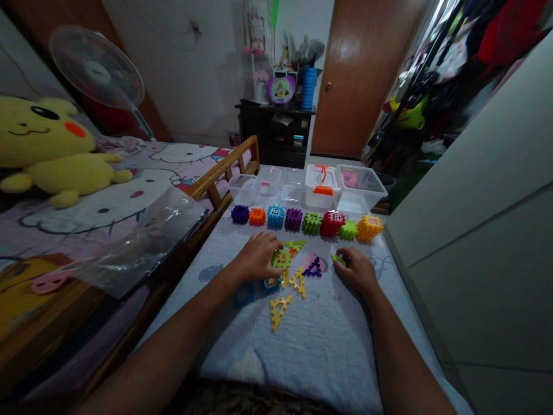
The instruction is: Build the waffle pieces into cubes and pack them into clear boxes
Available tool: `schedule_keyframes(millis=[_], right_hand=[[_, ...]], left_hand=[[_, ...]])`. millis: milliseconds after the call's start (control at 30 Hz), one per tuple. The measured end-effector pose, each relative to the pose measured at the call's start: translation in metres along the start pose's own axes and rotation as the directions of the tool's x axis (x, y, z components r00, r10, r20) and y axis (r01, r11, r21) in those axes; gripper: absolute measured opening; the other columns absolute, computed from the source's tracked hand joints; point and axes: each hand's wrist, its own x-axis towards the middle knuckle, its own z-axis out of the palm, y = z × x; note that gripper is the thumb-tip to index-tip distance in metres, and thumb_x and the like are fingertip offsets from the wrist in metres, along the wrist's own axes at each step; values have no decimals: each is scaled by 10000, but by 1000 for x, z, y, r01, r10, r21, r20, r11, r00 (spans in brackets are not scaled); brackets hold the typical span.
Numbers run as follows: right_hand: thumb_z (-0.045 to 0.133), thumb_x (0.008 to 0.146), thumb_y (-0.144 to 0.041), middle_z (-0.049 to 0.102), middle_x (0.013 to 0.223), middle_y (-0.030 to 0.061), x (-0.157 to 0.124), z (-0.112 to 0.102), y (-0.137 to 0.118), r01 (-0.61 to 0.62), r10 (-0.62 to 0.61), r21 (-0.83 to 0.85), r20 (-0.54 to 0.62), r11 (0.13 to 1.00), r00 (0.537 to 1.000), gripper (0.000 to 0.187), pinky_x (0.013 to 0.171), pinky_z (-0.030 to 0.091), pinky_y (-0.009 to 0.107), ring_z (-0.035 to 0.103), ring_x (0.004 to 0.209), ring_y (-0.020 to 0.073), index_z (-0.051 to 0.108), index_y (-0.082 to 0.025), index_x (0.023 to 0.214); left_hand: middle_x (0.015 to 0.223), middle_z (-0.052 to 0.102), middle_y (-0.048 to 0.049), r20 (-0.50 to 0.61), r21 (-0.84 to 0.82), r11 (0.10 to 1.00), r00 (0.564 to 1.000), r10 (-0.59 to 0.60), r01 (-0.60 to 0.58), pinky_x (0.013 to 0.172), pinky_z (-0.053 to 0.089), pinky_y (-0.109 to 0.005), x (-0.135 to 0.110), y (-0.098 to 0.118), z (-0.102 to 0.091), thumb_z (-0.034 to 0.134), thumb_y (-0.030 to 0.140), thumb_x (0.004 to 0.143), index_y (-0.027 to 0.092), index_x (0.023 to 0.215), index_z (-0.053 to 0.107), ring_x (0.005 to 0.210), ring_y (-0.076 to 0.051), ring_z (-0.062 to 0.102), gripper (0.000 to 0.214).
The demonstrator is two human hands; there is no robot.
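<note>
Both hands rest on a pale quilted surface (319,340) among loose flat plastic pieces. My left hand (258,255) curls over a green square grid piece (281,258), with a blue piece (272,283) under its heel. My right hand (356,269) pinches a small green piece (337,259) at its fingertips. Between the hands lie a purple triangle piece (314,268) and yellow triangle pieces (280,308). Beyond them stands a row of several assembled cubes: purple (239,214), orange, blue, purple, green, red (332,223), green, yellow-orange (369,227).
Clear plastic boxes (362,187), one with an orange latch, sit behind the cubes. A wooden bed rail (216,178) runs on the left, with a plastic bag (151,239) and a yellow plush toy (47,150) on the bed. A grey wall (475,202) closes the right side.
</note>
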Motion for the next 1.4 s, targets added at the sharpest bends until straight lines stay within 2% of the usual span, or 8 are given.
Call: schedule_keyframes(millis=[167, 267, 433, 600, 833, 1267, 1333, 1400], right_hand=[[572, 811, -390, 645, 890, 44, -1, 1, 0, 2, -1, 22, -27, 1000, 1000, 265, 653, 414, 283, 600, 751, 181, 667, -202, 973], [573, 808, -383, 650, 875, 45, -1, 1, 0, 8, -7, 34, -45, 999, 999, 263, 660, 420, 286, 606, 754, 185, 671, -197, 967], [559, 810, -353, 663, 889, 49, -1, 3, 2, -8, 12, 78, -61, 997, 998, 270, 686, 435, 291, 613, 759, 183, 674, -189, 991], [543, 828, -331, 660, 880, 45, -2, 3, 1, -7, 12, 72, -62, 997, 998, 240, 680, 424, 285, 612, 759, 180, 670, -196, 981], [523, 843, -313, 652, 854, 41, -1, 2, -2, -15, 20, 72, -72, 997, 997, 220, 676, 409, 288, 602, 752, 183, 664, -197, 965], [524, 832, -293, 653, 857, 43, -2, 4, -2, -25, 31, 77, -81, 997, 996, 220, 684, 409, 291, 600, 764, 186, 668, -190, 964], [525, 833, -294, 652, 854, 41, -2, 4, -2, -26, 32, 75, -81, 997, 996, 221, 688, 409, 291, 600, 767, 185, 670, -191, 964], [522, 835, -294, 653, 850, 38, -2, 4, -2, -31, 36, 71, -80, 997, 996, 223, 687, 409, 291, 599, 756, 183, 672, -194, 966]], left_hand=[[1093, 617, -84, -144, 33, 991, 980, 137, -133, 934, 420, -388, 40, 8, -33, 754, 443, 724, 182, 1074, 623, 1043, -271, 547, 456], [1069, 626, -83, -131, 83, 983, 976, 175, -165, 902, 434, -378, 79, 7, -44, 753, 441, 720, 177, 1050, 643, 1010, -269, 559, 437], [1080, 643, -96, -38, 125, 975, 981, 192, -186, 903, 439, -349, 140, -4, -34, 739, 446, 715, 162, 1065, 682, 1028, -271, 577, 454], [1088, 656, -102, 16, 135, 975, 984, 175, -176, 883, 454, -333, 173, -10, -16, 735, 452, 706, 160, 1082, 703, 1027, -272, 590, 477], [1107, 669, -112, 56, 131, 977, 985, 162, -168, 878, 464, -327, 185, -10, -5, 722, 444, 717, 154, 1109, 711, 1029, -272, 597, 487], [1111, 671, -106, 80, 129, 974, 981, 175, -184, 901, 463, -326, 187, -12, 0, 700, 459, 738, 163, 1137, 704, 1043, -273, 606, 497], [1128, 663, -112, 65, 121, 977, 983, 171, -177, 924, 461, -343, 185, -11, 0, 703, 474, 738, 157, 1152, 691, 1067, -283, 596, 522], [1167, 645, -121, -1, 98, 980, 985, 175, -174, 965, 449, -361, 179, -10, -3, 703, 483, 745, 146, 1189, 663, 1110, -289, 574, 559]])
